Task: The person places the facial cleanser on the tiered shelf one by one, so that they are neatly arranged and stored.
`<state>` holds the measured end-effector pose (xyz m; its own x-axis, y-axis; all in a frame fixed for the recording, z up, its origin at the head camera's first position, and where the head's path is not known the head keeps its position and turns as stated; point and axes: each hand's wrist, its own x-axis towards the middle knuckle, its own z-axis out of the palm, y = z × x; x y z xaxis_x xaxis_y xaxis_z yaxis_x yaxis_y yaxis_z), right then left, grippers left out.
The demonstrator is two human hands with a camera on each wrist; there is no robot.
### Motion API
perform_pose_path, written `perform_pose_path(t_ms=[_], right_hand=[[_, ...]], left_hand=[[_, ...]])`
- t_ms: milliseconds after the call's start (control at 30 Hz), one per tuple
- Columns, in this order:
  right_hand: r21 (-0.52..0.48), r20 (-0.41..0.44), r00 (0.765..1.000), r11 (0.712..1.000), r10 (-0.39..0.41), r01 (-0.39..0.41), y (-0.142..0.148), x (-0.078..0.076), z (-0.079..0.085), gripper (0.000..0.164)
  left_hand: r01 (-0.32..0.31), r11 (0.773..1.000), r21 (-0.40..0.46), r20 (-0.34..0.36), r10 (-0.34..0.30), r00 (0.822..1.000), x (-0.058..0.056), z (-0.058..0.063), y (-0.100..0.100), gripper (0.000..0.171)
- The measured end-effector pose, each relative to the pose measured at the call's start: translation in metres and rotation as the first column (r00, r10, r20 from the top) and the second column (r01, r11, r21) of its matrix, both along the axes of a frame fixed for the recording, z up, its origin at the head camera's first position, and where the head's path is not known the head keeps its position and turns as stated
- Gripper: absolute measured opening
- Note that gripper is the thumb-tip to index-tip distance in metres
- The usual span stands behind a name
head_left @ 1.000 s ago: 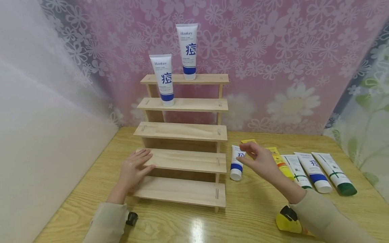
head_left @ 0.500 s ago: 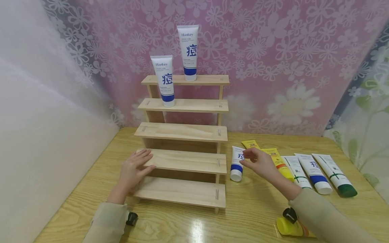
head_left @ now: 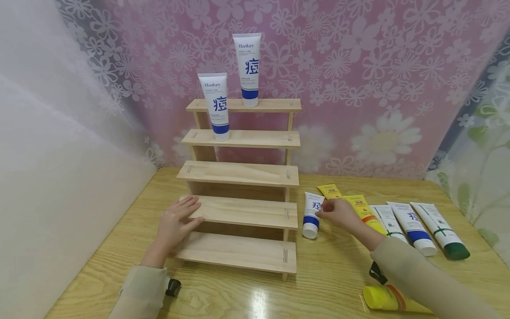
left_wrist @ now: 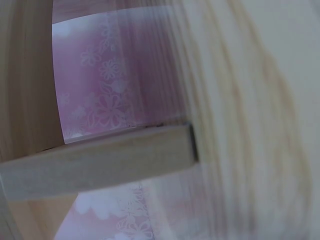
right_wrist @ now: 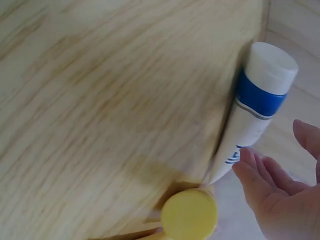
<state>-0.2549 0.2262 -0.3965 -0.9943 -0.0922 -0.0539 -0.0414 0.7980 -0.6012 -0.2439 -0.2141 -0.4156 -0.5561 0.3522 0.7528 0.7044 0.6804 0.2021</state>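
Observation:
A white squeeze tube with a blue band (head_left: 311, 220) lies on the table just right of a stepped wooden display rack (head_left: 247, 210). Over its right edge is my right hand (head_left: 340, 213), thumb and fingertips close to the printed side. In the right wrist view the thumb and fingers of that hand (right_wrist: 280, 195) are parted, not closed round the tube (right_wrist: 260, 97). My left hand (head_left: 175, 223) rests on the rack's left end, its fingers lying on the second step from the bottom. The left wrist view shows the rack's boards (left_wrist: 100, 162) close up.
Two matching tubes stand cap-down on the upper steps, one on the top (head_left: 248, 66), one below it (head_left: 215, 104). Right of my hand lie yellow tubes (head_left: 360, 208) and white tubes (head_left: 414, 228). Another yellow tube (head_left: 380, 297) lies by my right sleeve.
My right hand has moved slightly down and in against the tube's right edge, its thumb and fingers drawing closer together. The left hand stays in place.

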Motion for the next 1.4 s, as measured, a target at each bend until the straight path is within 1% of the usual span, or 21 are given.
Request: perform_pose_path(t_ms=[100, 167, 300, 433, 567, 667, 733, 833, 900, 1000, 1100, 1200, 1267, 1400], right_hand=[[0.018, 0.060, 0.998, 1.000, -0.011, 0.010, 0.000, -0.005, -0.005, 0.041], [0.024, 0.081, 0.996, 1.000, -0.021, 0.020, 0.000, -0.008, -0.009, 0.038], [0.030, 0.099, 0.995, 0.999, -0.030, 0.028, -0.001, -0.012, -0.012, 0.031], [0.027, 0.130, 0.991, 0.999, -0.043, 0.040, -0.003, -0.017, -0.014, 0.031], [-0.022, 0.195, 0.978, 0.997, -0.074, 0.080, -0.003, -0.022, -0.015, 0.033], [-0.078, 0.257, 0.963, 0.991, -0.084, 0.107, -0.005, -0.024, -0.014, 0.038], [-0.119, 0.294, 0.952, 0.986, -0.081, 0.121, -0.007, -0.024, -0.012, 0.046], [-0.185, 0.348, 0.932, 0.967, -0.101, 0.174, -0.011, -0.025, -0.012, 0.060], [-0.227, 0.369, 0.923, 0.953, -0.107, 0.201, -0.015, -0.026, -0.014, 0.066], [-0.287, 0.387, 0.917, 0.931, -0.102, 0.224, -0.019, -0.027, -0.017, 0.067], [-0.314, 0.396, 0.914, 0.921, -0.092, 0.229, -0.021, -0.028, -0.019, 0.069], [-0.339, 0.416, 0.905, 0.907, -0.093, 0.249, -0.022, -0.029, -0.019, 0.069], [-0.368, 0.430, 0.898, 0.891, -0.090, 0.265, -0.023, -0.029, -0.019, 0.068], [-0.413, 0.440, 0.895, 0.867, -0.079, 0.280, -0.024, -0.028, -0.020, 0.066]], left_hand=[[0.001, 1.000, -0.003, 0.001, -0.001, 1.000, 0.000, 0.000, 0.000, 0.048], [0.000, 1.000, -0.007, -0.001, 0.000, 1.000, 0.000, 0.000, 0.000, 0.047], [-0.009, 1.000, -0.015, 0.000, 0.009, 1.000, 0.000, 0.001, 0.000, 0.046], [-0.008, 1.000, -0.014, 0.002, 0.008, 1.000, 0.000, 0.001, 0.000, 0.046], [0.000, 1.000, -0.006, 0.003, 0.000, 1.000, 0.001, 0.001, 0.000, 0.048], [0.003, 1.000, -0.004, 0.002, -0.003, 1.000, 0.001, 0.002, 0.000, 0.047], [0.004, 1.000, -0.006, 0.000, -0.004, 1.000, 0.001, 0.002, 0.000, 0.045], [0.005, 1.000, -0.010, -0.004, -0.005, 1.000, 0.001, 0.002, 0.000, 0.045], [0.007, 1.000, -0.010, -0.008, -0.007, 1.000, 0.001, 0.002, 0.000, 0.045], [0.007, 1.000, -0.007, -0.012, -0.007, 1.000, 0.001, 0.002, 0.000, 0.047], [0.001, 1.000, -0.012, -0.008, -0.001, 1.000, 0.001, 0.002, 0.000, 0.050], [-0.009, 1.000, -0.021, -0.001, 0.009, 1.000, 0.000, 0.001, 0.000, 0.051], [-0.017, 0.999, -0.027, 0.002, 0.017, 1.000, 0.000, 0.001, 0.000, 0.051], [-0.022, 0.999, -0.028, -0.003, 0.022, 1.000, -0.001, 0.000, 0.000, 0.055]])
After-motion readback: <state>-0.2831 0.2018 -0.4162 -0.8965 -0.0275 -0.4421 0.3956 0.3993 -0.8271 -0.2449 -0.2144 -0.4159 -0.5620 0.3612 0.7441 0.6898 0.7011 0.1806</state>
